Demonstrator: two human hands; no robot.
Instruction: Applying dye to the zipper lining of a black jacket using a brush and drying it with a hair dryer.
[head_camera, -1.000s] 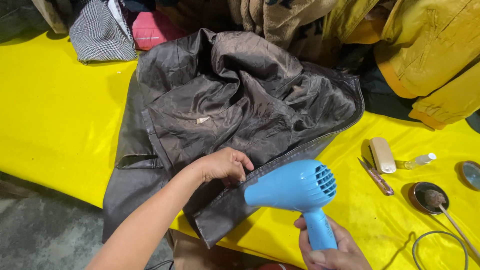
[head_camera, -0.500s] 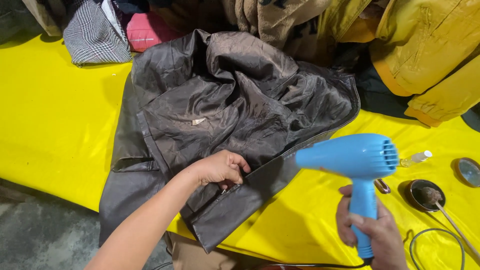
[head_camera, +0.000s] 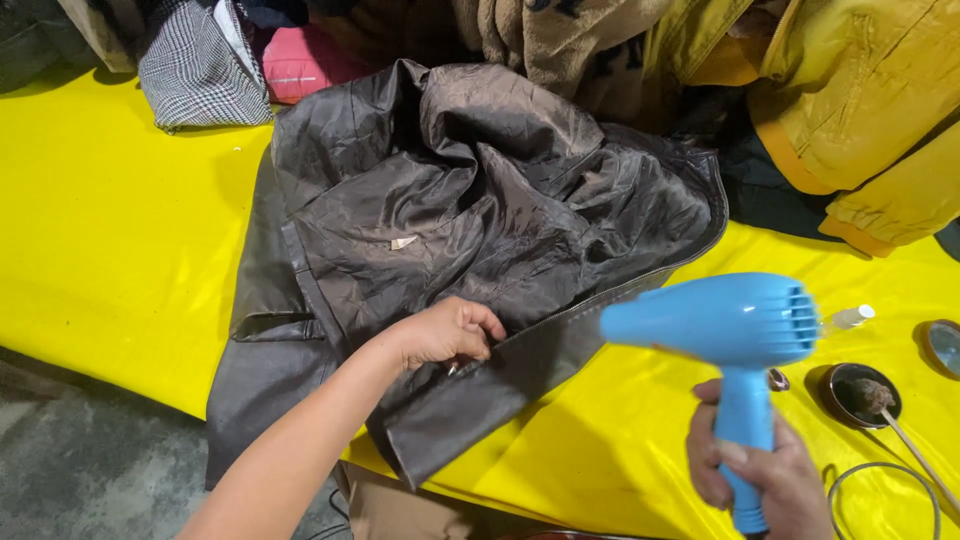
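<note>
So the left hand (head_camera: 447, 333) is curled down onto a dark grey jacket (head_camera: 480, 230), fingers pinching the fabric right by the front edge seam. The jacket lies spread open, lining up, across the yellow bench (head_camera: 110, 250). The right hand (head_camera: 760, 475) is wrapped tight around the handle of a blue hair dryer (head_camera: 725, 330), held upright off to the right, nozzle pointing left toward the jacket. Just right of the dryer there's a small round tin with a brush (head_camera: 865, 395) in it. A yellow coat (head_camera: 860, 110) is piled at the back.
</note>
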